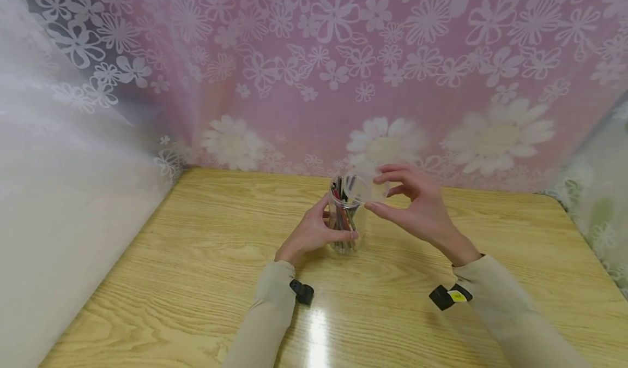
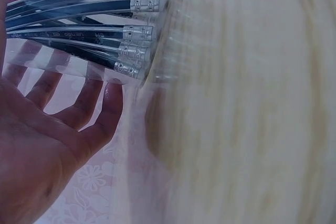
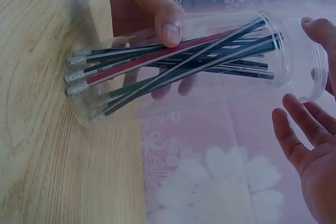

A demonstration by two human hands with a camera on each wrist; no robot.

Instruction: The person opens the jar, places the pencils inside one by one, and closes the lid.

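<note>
A clear plastic jar (image 1: 349,248) stands on the wooden table, gripped round its side by my left hand (image 1: 312,230). Several pencils (image 3: 126,66), mostly dark and one red, lean inside it, their metal-capped ends at the bottom, as the left wrist view shows too. My right hand (image 1: 417,204) holds a clear round lid (image 3: 318,72) by its edge between thumb and fingers. The lid is off the jar, tilted, right beside the open rim (image 3: 278,51). In the right wrist view the left thumb (image 3: 170,30) presses on the jar's wall.
The wood-grain table (image 1: 196,281) reaches back to a pink floral curtain (image 1: 294,112). Pale sheeting (image 1: 73,166) hangs along the left side, and more floral sheeting (image 1: 598,210) hangs at the right. A black camera mount sits at each wrist.
</note>
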